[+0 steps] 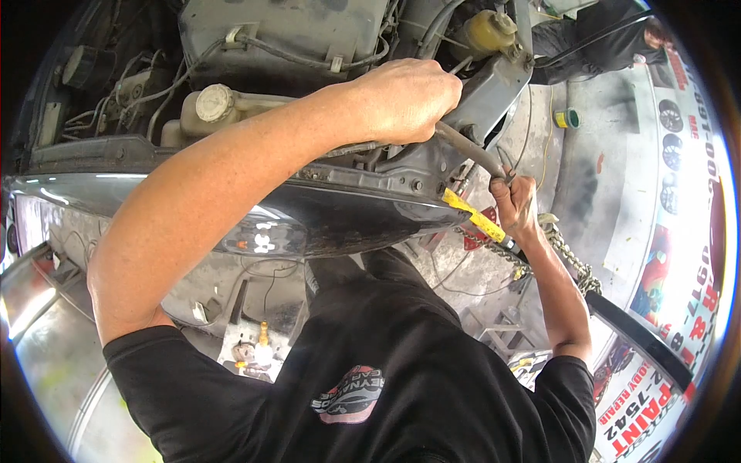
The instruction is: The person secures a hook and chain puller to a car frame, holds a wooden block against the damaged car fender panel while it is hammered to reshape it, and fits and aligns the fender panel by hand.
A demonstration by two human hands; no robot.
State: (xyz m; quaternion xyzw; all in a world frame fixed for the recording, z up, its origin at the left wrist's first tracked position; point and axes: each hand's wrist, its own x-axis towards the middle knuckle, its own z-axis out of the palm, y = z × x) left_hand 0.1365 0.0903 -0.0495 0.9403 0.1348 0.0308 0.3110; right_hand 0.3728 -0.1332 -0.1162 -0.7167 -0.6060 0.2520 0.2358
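My left hand [413,100] is a closed fist above the front edge of the engine bay, wrapped round one end of a grey-brown bar [472,148]. The bar slants down to the right toward my right hand [515,202], whose fingers are closed at its lower end; the exact grip there is partly hidden. Just below lies a yellow clamp-like piece [475,216], set against the corner of the dark car body panel [347,220]. Near my right forearm hangs a metal chain [570,258].
A capped plastic reservoir [214,104] and a yellowish fluid reservoir [490,32] sit in the engine bay. A black post [641,339] stands at right, before printed banners [679,255]. Another person [594,42] is at upper right. A green-yellow can [567,118] rests on the floor.
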